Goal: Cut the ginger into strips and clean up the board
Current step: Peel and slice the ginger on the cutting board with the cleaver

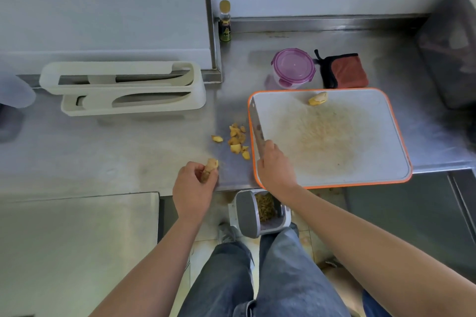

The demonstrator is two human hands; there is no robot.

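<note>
My left hand [192, 186] grips a knobbly piece of ginger [210, 166] at the counter's front edge, left of the board. A cleaver [256, 125] is held in my right hand [277, 170], its blade lying along the left rim of the white cutting board with an orange border [396, 136]. The board's middle is stained with fine ginger residue. A small ginger chunk [318, 98] rests near the board's far edge. Several ginger peelings and offcuts [238, 141] lie on the steel counter just left of the board.
A white knife rack [121, 87] holding knives lies at the left. Behind the board stand a purple-lidded container [293, 67], a red and black cloth [345, 71] and a small bottle [224, 22]. A bin with scraps [260, 211] stands on the floor below the counter edge.
</note>
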